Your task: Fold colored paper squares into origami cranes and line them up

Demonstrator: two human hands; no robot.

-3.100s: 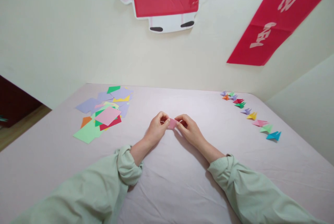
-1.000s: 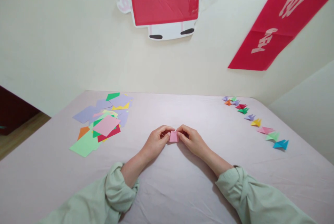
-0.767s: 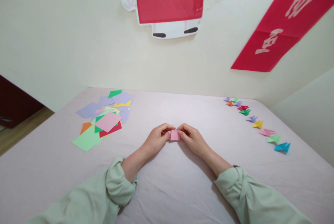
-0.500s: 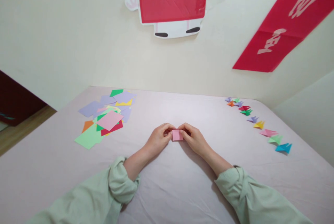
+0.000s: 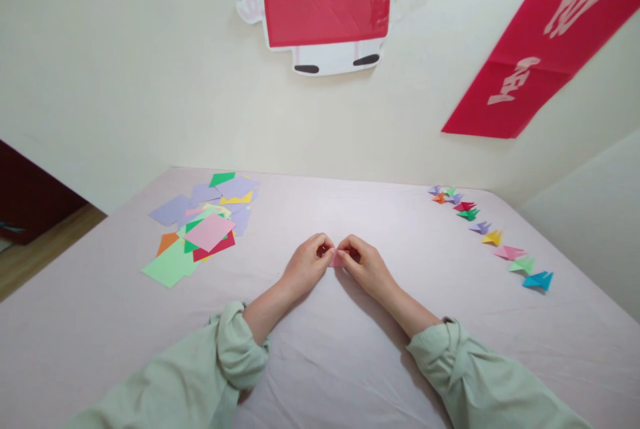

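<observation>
Nearest, two pale green sleeves [image 5: 220, 362] lie on the pinkish surface [image 5: 100, 322], cuffs pushed up from the wrists. Beyond them the left hand [image 5: 306, 262] and right hand [image 5: 364, 265] meet at mid-surface, fingertips curled in and almost touching, both pinching a small pink paper [image 5: 337, 258].

Half a second ago that paper showed as a plain little square between the fingertips. Now the hands have closed in on it and only a sliver of pink shows in the gap between thumbs and forefingers. Most likely a fold is being pressed shut, so the piece is getting smaller and thicker. How it is creased under the fingers cannot be told.

The paper sits right between the two hands, low against the surface, gripped from both sides, with the left thumb over its left edge and the right fingers over its right.

Farther off to the left lies a loose spread of coloured sheets [image 5: 200, 232], a pink one on top. To the right, well apart, a curved row of folded pieces [image 5: 493, 239] runs back from a blue one [image 5: 537, 279]. On the wall behind hang a red poster [image 5: 327, 9] and a red banner [image 5: 540, 49].
</observation>
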